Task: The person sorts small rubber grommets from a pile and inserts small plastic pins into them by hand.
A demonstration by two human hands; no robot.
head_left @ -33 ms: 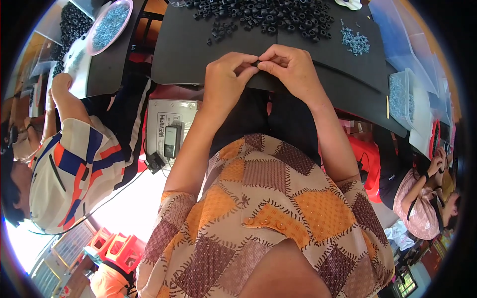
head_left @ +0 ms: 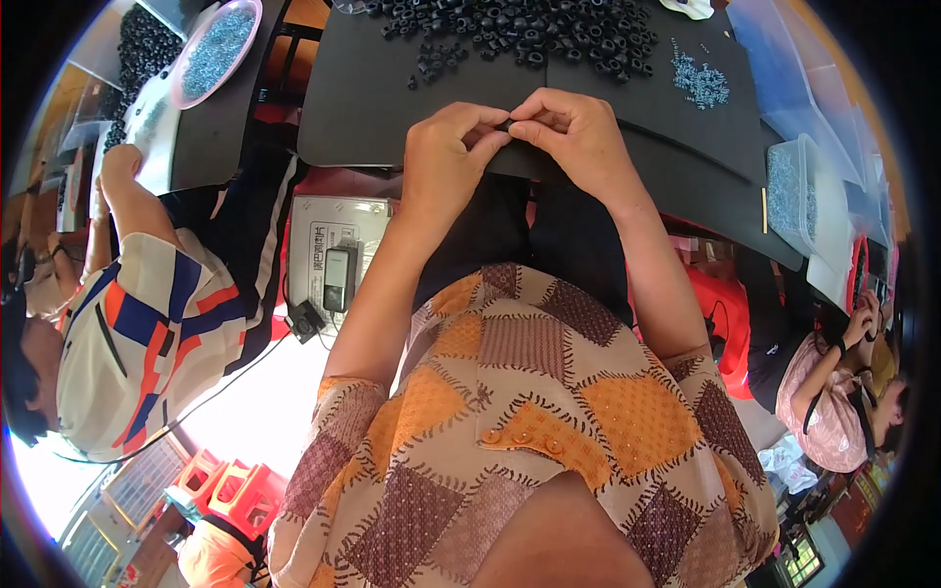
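Over the near edge of the black table (head_left: pixel 363 118), my left hand (head_left: pixel 443 162) and my right hand (head_left: pixel 580 145) meet fingertip to fingertip. Both are closed in a pinch on one small black part (head_left: pixel 505 124), mostly covered by the fingers. Beyond them lies a large heap of small black ring-shaped parts (head_left: pixel 529 34), with a smaller cluster (head_left: pixel 436 61) at its near left side. To the right of the heap, small clear bluish pieces (head_left: pixel 701 83) are spread on the table.
A clear tub (head_left: pixel 792 191) of bluish pieces stands at the table's right edge, near a thin stick (head_left: pixel 765 211). At left, a co-worker (head_left: pixel 157 333) sits by a pink-rimmed bowl (head_left: pixel 218 54) of bluish pieces. Another person (head_left: pixel 833 402) sits at right. A box (head_left: pixel 338 260) lies below the table.
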